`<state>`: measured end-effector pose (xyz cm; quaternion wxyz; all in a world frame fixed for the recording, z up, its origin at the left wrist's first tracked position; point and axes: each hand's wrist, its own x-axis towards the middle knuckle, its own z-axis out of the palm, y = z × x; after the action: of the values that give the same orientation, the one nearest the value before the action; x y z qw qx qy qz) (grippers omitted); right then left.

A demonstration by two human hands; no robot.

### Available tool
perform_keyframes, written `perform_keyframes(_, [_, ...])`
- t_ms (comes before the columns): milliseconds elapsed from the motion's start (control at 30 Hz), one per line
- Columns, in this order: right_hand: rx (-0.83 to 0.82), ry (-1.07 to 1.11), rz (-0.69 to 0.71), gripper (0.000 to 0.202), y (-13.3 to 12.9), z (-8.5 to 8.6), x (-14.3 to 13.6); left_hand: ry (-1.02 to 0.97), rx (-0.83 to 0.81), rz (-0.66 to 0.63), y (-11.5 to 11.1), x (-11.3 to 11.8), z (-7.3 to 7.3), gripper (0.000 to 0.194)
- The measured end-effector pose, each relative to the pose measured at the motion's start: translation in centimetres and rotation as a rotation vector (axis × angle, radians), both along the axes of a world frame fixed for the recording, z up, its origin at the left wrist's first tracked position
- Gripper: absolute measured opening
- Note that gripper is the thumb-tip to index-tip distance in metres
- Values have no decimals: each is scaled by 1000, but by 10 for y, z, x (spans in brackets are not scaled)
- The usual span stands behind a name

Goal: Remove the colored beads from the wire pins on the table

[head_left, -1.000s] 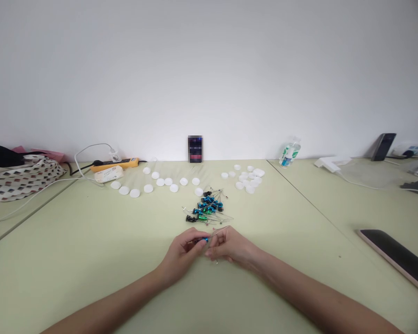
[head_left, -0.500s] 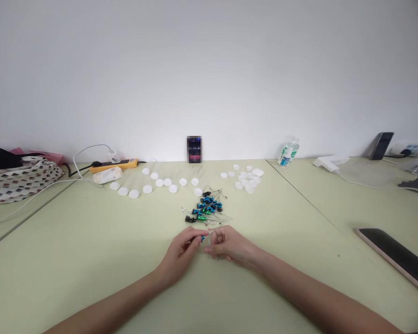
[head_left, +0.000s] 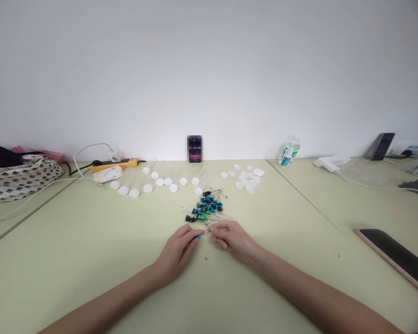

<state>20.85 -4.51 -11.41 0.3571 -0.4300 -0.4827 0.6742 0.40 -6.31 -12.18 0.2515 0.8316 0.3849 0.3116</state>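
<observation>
On the far left of the desk (head_left: 73, 250), a yellow power strip (head_left: 129, 163) is seen. Near the middle, by the left hand's (head_left: 174, 253) grip, a small blue piece (head_left: 197, 237) is pinched. Just beyond, blue, green and black pieces (head_left: 209, 205) are heaped. By the right hand's (head_left: 234, 238) grip, a thin metal wire (head_left: 205, 232) is pinched. Farther right, white caps (head_left: 250, 178) are clustered.

Indoor work area, office or small workshop, which of the two uncertain: pale green tabletops (head_left: 90, 260) with dark seams, set against a plain white wall (head_left: 209, 69). Office-type contents: yellow power strip (head_left: 128, 163) with white charger (head_left: 114, 156), upright screen (head_left: 194, 149), plastic bottle (head_left: 289, 152). Workshop-type contents: heap of small blue, green and black parts (head_left: 207, 199), scattered white caps (head_left: 173, 188).
</observation>
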Motion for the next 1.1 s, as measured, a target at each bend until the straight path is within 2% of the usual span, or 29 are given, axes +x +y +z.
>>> perform_keyframes(133, [-13,-11,-36,32,2,-2,2,50,132,38,6,-10,-2,32])
perform_keyframes(267, [-78,-7,-38,28,5,-3,4,29,164,172,17,-27,0,29])
perform_keyframes(367, [-90,0,1,29,4,-2,5,-2,121,354,27,-42,0,27])
perform_keyframes(467, [-88,10,61,35,1,1,5,-26,8,543,37,-56,-3,29])
perform_keyframes(567, [-59,8,92,40,-1,1,4,-45,-108,607,44,-66,-6,30])
perform_keyframes(733, [-23,25,97,43,0,-2,2,-8,-124,572,47,-68,-8,29])
perform_keyframes(800, [-36,21,101,46,1,-2,2,28,-40,559,46,-65,-7,30])
perform_keyframes(867, [-36,2,102,44,1,-2,2,93,141,545,43,-60,-4,31])
perform_keyframes(967, [-7,-46,102,39,1,-1,1,248,390,418,38,-48,1,30])
perform_keyframes(1100, [24,-71,86,39,0,0,0,381,437,205,37,-28,3,28])
